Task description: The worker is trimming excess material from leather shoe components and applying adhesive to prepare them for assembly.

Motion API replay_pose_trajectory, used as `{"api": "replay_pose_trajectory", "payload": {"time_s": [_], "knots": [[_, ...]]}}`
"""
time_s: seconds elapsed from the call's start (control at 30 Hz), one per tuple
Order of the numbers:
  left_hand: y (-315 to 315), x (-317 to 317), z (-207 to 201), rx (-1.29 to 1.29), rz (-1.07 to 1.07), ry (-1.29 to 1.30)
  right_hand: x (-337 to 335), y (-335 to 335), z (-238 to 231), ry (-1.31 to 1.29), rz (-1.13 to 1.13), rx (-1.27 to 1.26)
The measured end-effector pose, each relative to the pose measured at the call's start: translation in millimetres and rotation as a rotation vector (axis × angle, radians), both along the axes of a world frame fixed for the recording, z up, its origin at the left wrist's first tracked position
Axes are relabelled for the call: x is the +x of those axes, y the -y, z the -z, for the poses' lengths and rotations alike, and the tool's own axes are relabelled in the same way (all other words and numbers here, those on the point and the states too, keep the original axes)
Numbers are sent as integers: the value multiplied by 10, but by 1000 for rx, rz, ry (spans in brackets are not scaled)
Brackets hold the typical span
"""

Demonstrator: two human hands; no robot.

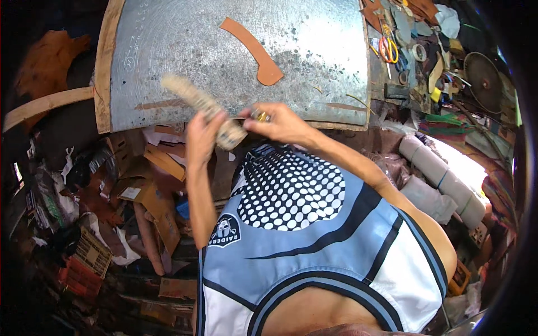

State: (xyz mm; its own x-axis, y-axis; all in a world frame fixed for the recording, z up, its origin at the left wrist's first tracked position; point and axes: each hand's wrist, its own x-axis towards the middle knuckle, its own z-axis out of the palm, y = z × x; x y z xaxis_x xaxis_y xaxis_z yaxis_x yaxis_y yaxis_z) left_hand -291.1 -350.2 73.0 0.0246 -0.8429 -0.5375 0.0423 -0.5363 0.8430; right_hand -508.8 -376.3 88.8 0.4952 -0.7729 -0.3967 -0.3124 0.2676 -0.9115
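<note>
Beyond the blue jersey, the left hand grips a blurred pale bar over the table's near edge, best held steady while the right hand pinches a small yellowish item.

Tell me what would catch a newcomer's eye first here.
Probably the curved orange-brown piece first, lying on the grey metal tabletop in the upper middle of the picture. Next comes the pale, blurred strip in the person's left grip, slanting across the tabletop's near edge. Below, the person's blue-and-white top, with its white-dotted black panel, fills the lower middle.
</note>
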Motion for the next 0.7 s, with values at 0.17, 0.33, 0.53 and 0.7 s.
{"api": "replay_pose_trajectory", "payload": {"time_s": [0.17,0.33,0.53,0.7], "knots": [[582,-848,69,-66,46,-205,-518,325,-148,22,262,314],[764,-1263,16,-149,115,179,-848,563,-52,21,325,394],[411,-1406,274,-505,239,906,-1144,989,117,-199,330,114],[347,-1496,398,-434,160,811,-1174,1125,276,-283,182,10]]}}
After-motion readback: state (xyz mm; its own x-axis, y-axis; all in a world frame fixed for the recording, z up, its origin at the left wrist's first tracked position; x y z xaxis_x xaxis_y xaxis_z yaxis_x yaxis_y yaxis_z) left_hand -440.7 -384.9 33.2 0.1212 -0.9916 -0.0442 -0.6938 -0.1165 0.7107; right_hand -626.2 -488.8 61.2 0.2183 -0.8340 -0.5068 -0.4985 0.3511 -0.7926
